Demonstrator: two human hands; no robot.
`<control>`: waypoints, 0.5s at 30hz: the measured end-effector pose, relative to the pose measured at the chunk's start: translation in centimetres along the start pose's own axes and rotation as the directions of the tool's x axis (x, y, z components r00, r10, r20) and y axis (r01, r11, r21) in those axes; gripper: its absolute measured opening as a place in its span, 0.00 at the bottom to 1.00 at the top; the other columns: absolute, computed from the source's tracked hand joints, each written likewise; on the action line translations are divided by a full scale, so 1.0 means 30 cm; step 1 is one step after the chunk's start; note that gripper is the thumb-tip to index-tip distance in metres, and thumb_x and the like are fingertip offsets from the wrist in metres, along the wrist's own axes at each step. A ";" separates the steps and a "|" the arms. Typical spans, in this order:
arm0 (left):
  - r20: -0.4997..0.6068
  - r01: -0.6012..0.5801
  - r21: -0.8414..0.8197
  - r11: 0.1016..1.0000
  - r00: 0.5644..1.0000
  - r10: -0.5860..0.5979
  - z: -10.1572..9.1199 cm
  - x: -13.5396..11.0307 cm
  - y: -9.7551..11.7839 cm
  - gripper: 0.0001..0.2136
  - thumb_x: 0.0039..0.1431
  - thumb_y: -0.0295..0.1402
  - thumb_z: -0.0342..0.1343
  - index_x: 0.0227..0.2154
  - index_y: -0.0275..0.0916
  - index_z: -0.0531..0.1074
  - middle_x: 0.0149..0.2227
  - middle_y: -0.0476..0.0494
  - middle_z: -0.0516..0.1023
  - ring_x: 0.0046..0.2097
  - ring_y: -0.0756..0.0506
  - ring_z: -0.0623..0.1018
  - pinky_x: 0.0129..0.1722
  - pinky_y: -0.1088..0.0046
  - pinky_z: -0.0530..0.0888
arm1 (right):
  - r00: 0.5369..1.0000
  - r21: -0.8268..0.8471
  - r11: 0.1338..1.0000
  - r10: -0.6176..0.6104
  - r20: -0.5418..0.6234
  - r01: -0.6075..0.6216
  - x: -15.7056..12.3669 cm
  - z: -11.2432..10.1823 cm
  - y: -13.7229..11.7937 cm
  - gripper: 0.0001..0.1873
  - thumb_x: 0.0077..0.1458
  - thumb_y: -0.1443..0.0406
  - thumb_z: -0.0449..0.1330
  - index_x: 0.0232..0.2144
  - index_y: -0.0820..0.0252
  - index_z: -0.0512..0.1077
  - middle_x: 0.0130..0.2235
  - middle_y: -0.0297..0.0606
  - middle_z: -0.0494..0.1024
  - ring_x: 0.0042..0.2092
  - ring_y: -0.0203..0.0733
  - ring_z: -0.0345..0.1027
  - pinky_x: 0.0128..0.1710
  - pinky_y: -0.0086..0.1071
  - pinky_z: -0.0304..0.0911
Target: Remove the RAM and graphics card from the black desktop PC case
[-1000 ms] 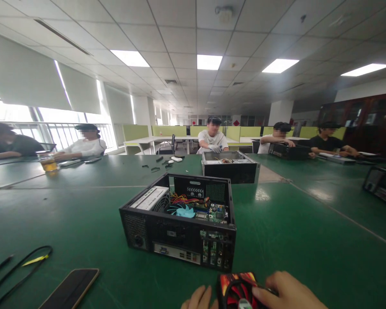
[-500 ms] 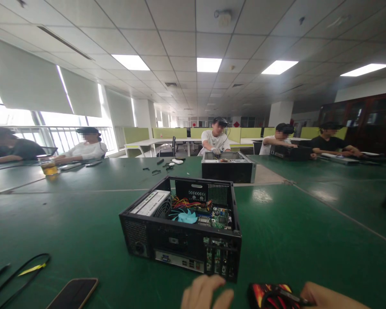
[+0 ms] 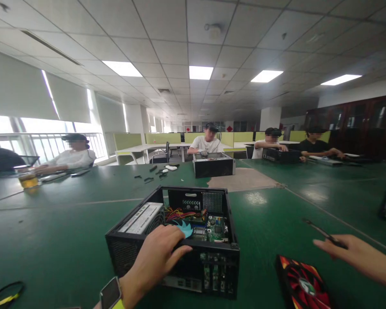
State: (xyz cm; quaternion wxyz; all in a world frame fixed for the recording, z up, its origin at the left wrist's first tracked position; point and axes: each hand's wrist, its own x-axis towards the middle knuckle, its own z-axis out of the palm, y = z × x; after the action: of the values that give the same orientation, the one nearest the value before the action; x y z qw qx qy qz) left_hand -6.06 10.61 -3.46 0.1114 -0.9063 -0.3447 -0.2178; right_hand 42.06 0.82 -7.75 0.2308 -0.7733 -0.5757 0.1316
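Note:
A black open-topped computer case [image 3: 218, 274] stands on the green table in front of me, its rear panel facing me. My left hand [image 3: 162, 246] is closed over the top edge of that panel, fingers inside and thumb outside, with a watch on the wrist. Just beyond the fingers shows a light-blue fan [image 3: 185, 230]. Inside lie a circuit board [image 3: 216, 227], coloured wires and a power supply [image 3: 144, 218]. At the right, my right hand [image 3: 344, 249] grips a slim dark screwdriver [image 3: 321, 231] pointing forward and left. Below it lies a flame-patterned graphics card [image 3: 305, 285] with a red fan.
Across the table a person works over another computer case [image 3: 215, 166], and others sit to both sides. Small dark parts [image 3: 151, 177] lie beyond my case. A glass of yellow drink [image 3: 28, 178] stands at the left. A black cable [image 3: 6, 292] is at lower left.
My left hand has moved from in front of the case onto its rear top edge. My right hand has lifted from the graphics card and moved right with the screwdriver. The view has shifted.

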 end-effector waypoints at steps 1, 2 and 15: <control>-0.007 -0.011 0.001 1.000 1.000 0.011 0.001 -0.004 0.025 0.12 0.62 0.41 0.47 0.29 0.39 0.68 0.30 0.47 0.73 0.32 0.46 0.71 0.31 0.70 0.66 | 0.999 0.024 0.999 -0.028 0.041 0.027 -0.002 -0.026 -0.072 0.29 0.52 0.41 0.44 0.21 0.56 0.65 0.26 0.39 0.65 0.30 0.44 0.60 0.30 0.35 0.56; -0.012 -0.022 0.005 1.000 1.000 0.022 0.003 -0.007 0.061 0.11 0.61 0.40 0.48 0.29 0.39 0.68 0.30 0.47 0.74 0.32 0.46 0.72 0.31 0.70 0.66 | 0.994 0.047 0.997 -0.059 0.092 0.055 -0.004 -0.050 -0.152 0.29 0.53 0.41 0.43 0.22 0.56 0.65 0.26 0.38 0.62 0.29 0.42 0.58 0.29 0.35 0.54; 0.580 -0.174 0.146 0.974 0.813 0.058 -0.133 0.188 0.331 0.07 0.54 0.29 0.53 0.28 0.38 0.77 0.29 0.37 0.80 0.30 0.39 0.79 0.26 0.64 0.73 | 0.668 -0.472 0.511 -0.321 0.671 0.719 0.118 0.236 -0.893 0.17 0.42 0.60 0.59 0.37 0.57 0.77 0.35 0.44 0.78 0.36 0.48 0.71 0.29 0.32 0.60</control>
State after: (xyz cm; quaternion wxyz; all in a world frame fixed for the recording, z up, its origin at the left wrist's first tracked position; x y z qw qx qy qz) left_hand 3.11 5.14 2.20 0.1031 -0.9341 -0.3253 0.1055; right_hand 17.58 11.81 0.00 -0.2130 -0.5149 -0.8302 0.0175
